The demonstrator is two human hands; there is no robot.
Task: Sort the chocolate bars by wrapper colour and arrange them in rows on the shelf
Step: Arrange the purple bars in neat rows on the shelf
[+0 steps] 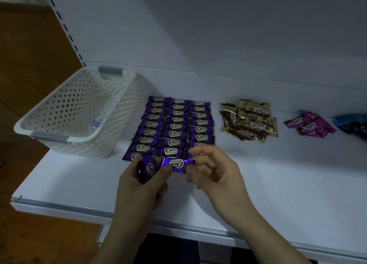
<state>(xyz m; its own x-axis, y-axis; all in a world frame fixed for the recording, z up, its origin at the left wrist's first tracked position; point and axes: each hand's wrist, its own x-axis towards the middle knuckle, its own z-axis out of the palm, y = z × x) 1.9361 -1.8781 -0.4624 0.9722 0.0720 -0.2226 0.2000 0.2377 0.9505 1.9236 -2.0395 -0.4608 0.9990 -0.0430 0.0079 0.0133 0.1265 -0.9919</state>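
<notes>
Stretching across the view in dim light, a white shelf meets a plain white back panel, with a slotted upright at its left end and brown floor beyond. A white perforated basket with grey handles sits at the shelf's left end. Just beside it, purple rows of chocolate bars lie flat in three neat columns. Further right lie loose piles, well apart from one another: a gold-and-brown pile, a pink pile, and a blue pile cut off by the frame edge. Both hands hover at the near end of the rows. The left hand grips a small stack of purple bars, its thumb resting on one purple bar held crosswise between the hands. The right hand, fingers curled, pinches that bar's right end.
</notes>
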